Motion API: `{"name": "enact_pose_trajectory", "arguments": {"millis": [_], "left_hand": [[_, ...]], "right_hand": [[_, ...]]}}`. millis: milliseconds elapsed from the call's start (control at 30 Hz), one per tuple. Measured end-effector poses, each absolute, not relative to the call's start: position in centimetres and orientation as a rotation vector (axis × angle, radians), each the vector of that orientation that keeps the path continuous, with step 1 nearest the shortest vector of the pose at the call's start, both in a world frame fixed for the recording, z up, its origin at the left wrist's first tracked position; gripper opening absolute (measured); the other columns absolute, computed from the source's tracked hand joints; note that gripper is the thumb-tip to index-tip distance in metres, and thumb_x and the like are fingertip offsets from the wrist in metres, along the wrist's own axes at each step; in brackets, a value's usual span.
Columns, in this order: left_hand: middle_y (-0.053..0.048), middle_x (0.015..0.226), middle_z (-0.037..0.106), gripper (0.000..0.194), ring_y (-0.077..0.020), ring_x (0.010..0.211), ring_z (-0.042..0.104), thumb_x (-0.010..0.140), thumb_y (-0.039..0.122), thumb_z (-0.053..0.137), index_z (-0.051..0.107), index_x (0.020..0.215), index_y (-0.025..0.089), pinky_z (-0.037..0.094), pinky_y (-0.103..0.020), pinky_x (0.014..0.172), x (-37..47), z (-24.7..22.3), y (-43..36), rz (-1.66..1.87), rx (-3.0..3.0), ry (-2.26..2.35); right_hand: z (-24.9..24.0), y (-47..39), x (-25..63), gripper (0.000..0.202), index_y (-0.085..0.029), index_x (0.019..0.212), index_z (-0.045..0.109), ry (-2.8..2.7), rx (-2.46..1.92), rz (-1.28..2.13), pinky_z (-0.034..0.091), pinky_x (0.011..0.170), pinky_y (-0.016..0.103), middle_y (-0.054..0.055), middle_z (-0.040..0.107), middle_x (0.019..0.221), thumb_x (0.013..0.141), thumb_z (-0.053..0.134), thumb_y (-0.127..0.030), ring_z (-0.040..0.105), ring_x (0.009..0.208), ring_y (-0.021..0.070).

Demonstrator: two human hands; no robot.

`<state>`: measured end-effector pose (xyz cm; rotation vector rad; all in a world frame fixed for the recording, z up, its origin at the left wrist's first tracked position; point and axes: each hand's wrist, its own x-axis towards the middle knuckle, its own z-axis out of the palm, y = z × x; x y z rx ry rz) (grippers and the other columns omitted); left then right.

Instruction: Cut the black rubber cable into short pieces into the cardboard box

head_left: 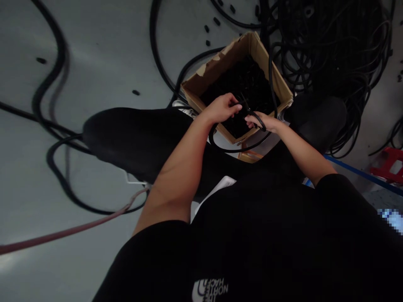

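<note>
Over an open cardboard box (285, 90), my left hand (223, 108) is closed, pinching the end part of a thin black rubber hose (234, 149). Just to its right, my right hand (262, 121) is wrapped round the black handles of a pair of scissors (252, 112). The scissor blades point up and left, close to the left fingertips. Whether they touch the hose is too dark to tell. Many short black pieces (220, 86) lie in the box, between my knees. The hose loops below both hands and past the box's right side.
A big tangled heap of black hose (330, 50) lies on the floor at the upper right. Loose short black bits (216, 21) are scattered on the floor. More hose (63, 50) and a reddish hose (78, 226) run along the left. A red object (388, 165) stands at far right.
</note>
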<state>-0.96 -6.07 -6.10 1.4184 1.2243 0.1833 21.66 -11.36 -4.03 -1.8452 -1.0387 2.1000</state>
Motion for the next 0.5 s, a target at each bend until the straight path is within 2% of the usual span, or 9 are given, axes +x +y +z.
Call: {"name": "enact_pose_trajectory", "arguments": {"millis": [167, 333, 500], "left_hand": [[-0.006, 0.098, 0.079, 0.023, -0.0319, 0.107, 0.081, 0.105, 0.029, 0.081, 0.079, 0.127, 0.023, 0.068, -0.047, 0.105, -1.1, -6.7, -6.0, 0.226, 1.501, 1.235], [-0.013, 0.119, 0.085, 0.032, -0.0383, 0.131, 0.082, 0.109, 0.031, 0.079, 0.081, 0.139, 0.02, 0.064, -0.051, 0.12, -1.2, -6.7, -5.9, 0.161, 1.613, 1.254], [-0.014, 0.12, 0.086, 0.035, -0.0406, 0.136, 0.082, 0.112, 0.029, 0.079, 0.082, 0.146, 0.02, 0.062, -0.052, 0.123, -1.0, -5.9, -6.1, 0.133, 1.652, 1.211]], "right_hand": [[-3.6, -11.1, 21.4, 0.046, -0.024, 0.089, 0.066, -1.123, -1.821, 2.108, 0.049, 0.064, 0.024, 0.0, 0.071, 0.083, 0.111, 0.106, -0.033, 0.066, 0.078, 0.0163], [-2.8, -10.7, 21.5, 0.057, -0.025, 0.084, 0.061, -1.214, -1.791, 2.127, 0.051, 0.069, 0.026, -0.003, 0.063, 0.077, 0.108, 0.111, -0.037, 0.062, 0.077, 0.017], [-2.8, -10.1, 21.6, 0.062, -0.025, 0.083, 0.061, -1.222, -1.799, 2.157, 0.048, 0.07, 0.025, -0.004, 0.059, 0.076, 0.106, 0.114, -0.045, 0.06, 0.078, 0.0165]]}}
